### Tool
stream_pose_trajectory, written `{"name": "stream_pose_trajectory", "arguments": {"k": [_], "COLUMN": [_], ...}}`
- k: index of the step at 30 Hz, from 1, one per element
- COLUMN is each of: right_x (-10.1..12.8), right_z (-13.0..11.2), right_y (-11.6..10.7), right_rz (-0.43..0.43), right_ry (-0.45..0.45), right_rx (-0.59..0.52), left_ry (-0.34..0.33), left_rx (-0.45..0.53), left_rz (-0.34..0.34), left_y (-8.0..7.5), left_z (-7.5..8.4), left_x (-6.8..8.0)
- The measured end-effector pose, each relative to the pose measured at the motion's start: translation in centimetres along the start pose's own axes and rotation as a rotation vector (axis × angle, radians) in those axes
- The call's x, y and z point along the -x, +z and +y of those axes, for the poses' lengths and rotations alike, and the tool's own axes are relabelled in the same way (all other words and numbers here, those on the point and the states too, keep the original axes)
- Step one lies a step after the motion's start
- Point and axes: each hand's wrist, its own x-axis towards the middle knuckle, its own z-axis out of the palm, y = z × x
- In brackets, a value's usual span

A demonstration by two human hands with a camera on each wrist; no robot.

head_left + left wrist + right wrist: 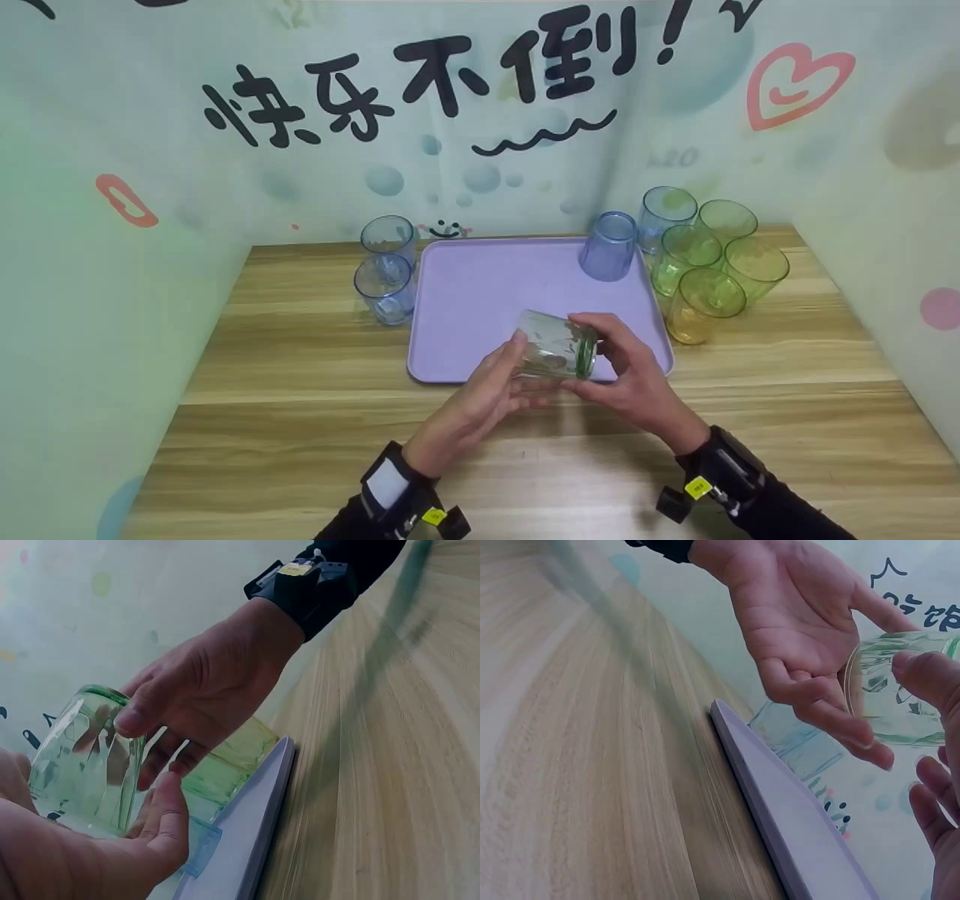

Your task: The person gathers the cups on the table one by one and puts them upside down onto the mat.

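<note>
A clear green-tinted cup [555, 352] lies tilted on its side in the air, just over the front edge of a lilac tray [480, 300]. My left hand [517, 367] holds its base end, thumb on top and fingers curled beneath. My right hand [592, 352] grips the rim end, thumb over the green rim. The left wrist view shows the cup [86, 761] between my left thumb [165, 817] and the right hand [202, 690]. In the right wrist view the cup [900, 697] sits against the left hand's fingers [832, 716], with the right thumb [922, 675] on it.
An upturned blue cup [609, 246] stands at the tray's far right corner. Two blue cups [386, 266] stand left of the tray. Right of it stand one blue cup [666, 214] and several green and yellow ones [709, 285]. Printed walls enclose the wooden table [300, 420].
</note>
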Motion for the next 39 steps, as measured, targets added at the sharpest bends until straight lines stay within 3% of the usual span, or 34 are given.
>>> {"name": "stream_pose_trajectory", "arguments": {"k": [8, 12, 19, 21, 23, 28, 34, 39], "right_x": [-0.3, -0.7, -1.0, -1.1, -1.2, -1.4, -1.7, -2.1], "right_z": [-0.2, -0.5, -0.2, -0.2, -0.1, 0.2, 0.4, 0.7], "right_y": [-0.5, -1.1, -1.8, -1.9, -1.9, -2.3, -2.7, -3.2], "right_rz": [0.032, 0.086, 0.178, 0.199, 0.218, 0.262, 0.321, 0.357], "right_ry": [-0.02, 0.026, 0.112, 0.122, 0.129, 0.147, 0.208, 0.249], "right_rx": [-0.06, -0.091, -0.129, -0.13, -0.134, -0.146, -0.088, -0.021], "left_ry": [0.003, 0.062, 0.234, 0.25, 0.225, 0.142, 0.148, 0.145], "left_rx": [-0.285, -0.54, -1.002, -1.148, -1.25, -1.371, -1.473, -1.502], "left_rz": [-0.088, -0.082, -0.015, 0.006, 0.014, 0.024, 0.069, 0.142], "left_y": [-1.1, -1.6, -2.3, -2.6, -3.1, -4.2, -4.9, -5.0], "left_z": [-0.2, -0.5, -0.7, -0.5, -0.2, 0.0, -1.0, -1.5], "left_x": [-0.2, -0.3, -0.6, -0.7, -0.7, -0.8, -1.0, -1.4]}}
